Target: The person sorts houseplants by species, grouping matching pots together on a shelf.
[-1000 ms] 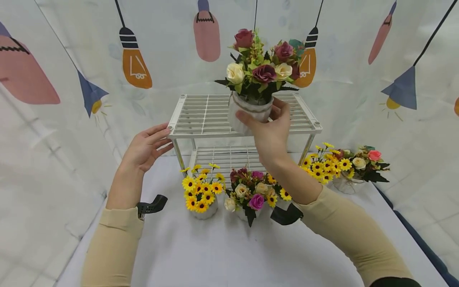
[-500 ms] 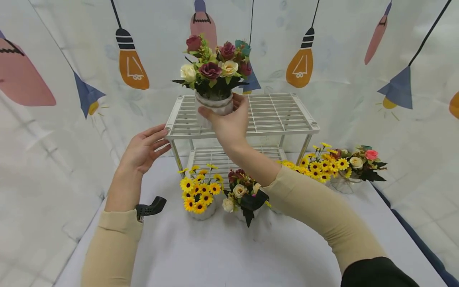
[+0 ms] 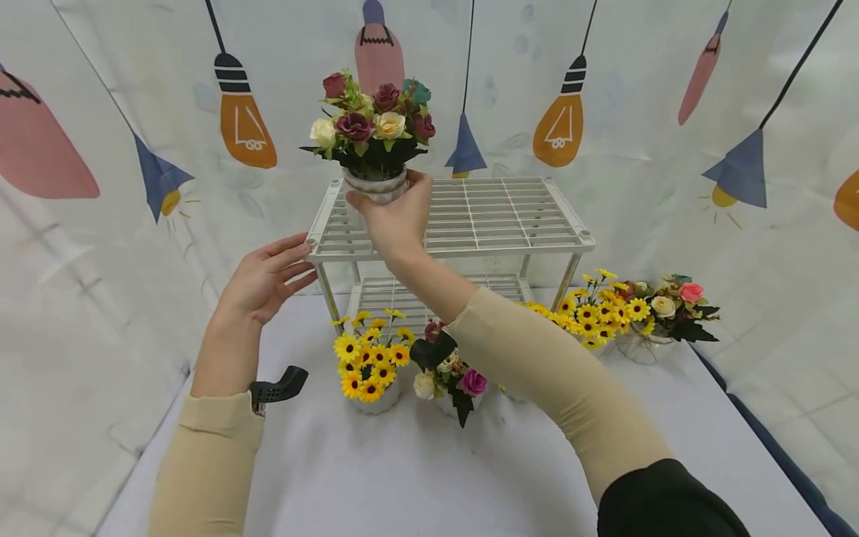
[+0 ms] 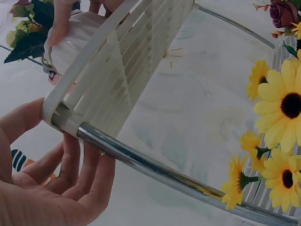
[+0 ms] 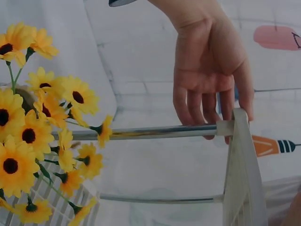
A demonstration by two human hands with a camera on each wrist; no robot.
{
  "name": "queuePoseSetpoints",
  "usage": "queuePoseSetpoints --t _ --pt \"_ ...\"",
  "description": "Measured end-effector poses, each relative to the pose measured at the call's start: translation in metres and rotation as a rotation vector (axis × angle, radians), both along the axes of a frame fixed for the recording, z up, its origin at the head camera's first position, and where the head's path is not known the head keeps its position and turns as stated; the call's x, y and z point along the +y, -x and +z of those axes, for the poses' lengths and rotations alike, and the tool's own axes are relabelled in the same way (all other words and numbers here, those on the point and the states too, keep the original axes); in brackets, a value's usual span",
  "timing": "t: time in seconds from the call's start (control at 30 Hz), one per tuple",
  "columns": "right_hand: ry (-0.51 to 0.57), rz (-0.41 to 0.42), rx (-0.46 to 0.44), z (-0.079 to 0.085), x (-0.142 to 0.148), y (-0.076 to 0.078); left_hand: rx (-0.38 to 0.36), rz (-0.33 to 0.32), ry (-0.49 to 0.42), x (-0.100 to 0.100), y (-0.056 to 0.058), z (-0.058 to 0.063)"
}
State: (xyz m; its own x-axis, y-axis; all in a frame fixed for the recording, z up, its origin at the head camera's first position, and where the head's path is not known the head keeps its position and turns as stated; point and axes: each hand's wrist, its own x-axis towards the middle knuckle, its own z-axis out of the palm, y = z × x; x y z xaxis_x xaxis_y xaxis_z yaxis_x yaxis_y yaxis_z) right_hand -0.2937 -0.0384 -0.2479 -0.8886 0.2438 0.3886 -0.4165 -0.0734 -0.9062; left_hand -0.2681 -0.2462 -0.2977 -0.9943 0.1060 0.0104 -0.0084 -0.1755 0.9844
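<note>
Starting at the left, the left grip (image 3: pixel 265 280) holds the near-left corner of the white rack (image 3: pixel 470 252), thumb at the rim and fingers by the metal post (image 4: pixel 155 163): a light, steadying pinch, by the look of it. The frame seems stiff yet light enough to shift under a nudge, so that corner is a sound brace.

Next, here's the potted rose bouquet (image 3: pixel 372 134), upright over the left end of the top shelf (image 3: pixel 569 212); whether its base touches the slats, I can't tell. The right grip (image 3: pixel 403 216) grasps the pale pot (image 3: pixel 372 190) from the near right. Good hold, that: the wall looks hard, possibly slick and breakable, probably light, while the petals would bend if squeezed. Mind the left rim, close beside it; the slats run away to the right, giving room to slide.

Below on the counter (image 3: pixel 376 477), the sunflowers (image 3: pixel 372 358) come first, then the mixed bouquet (image 3: pixel 463 386), partly behind the right sleeve (image 3: pixel 557 380): a low swing could brush them. Far right, yellow blooms (image 3: pixel 593 309) and a coral-topped bouquet (image 3: pixel 667 306) stand well apart from the held pot.
</note>
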Motion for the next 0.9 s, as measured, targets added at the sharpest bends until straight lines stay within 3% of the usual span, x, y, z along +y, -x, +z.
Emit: queuePoseSetpoints --t 0.37,0.67,0.9 --pt "-0.056 -0.063 -0.141 0.004 -0.007 0.019 -0.012 -0.041 0.029 -0.002 0.001 0.004" --pt "-0.082 -0.105 -0.163 0.006 -0.013 0.031 0.006 -0.001 0.048 0.000 0.004 0.005" --pt "-0.305 -0.142 -0.212 0.006 -0.014 0.027 0.006 0.016 0.043 -0.003 0.004 0.000"
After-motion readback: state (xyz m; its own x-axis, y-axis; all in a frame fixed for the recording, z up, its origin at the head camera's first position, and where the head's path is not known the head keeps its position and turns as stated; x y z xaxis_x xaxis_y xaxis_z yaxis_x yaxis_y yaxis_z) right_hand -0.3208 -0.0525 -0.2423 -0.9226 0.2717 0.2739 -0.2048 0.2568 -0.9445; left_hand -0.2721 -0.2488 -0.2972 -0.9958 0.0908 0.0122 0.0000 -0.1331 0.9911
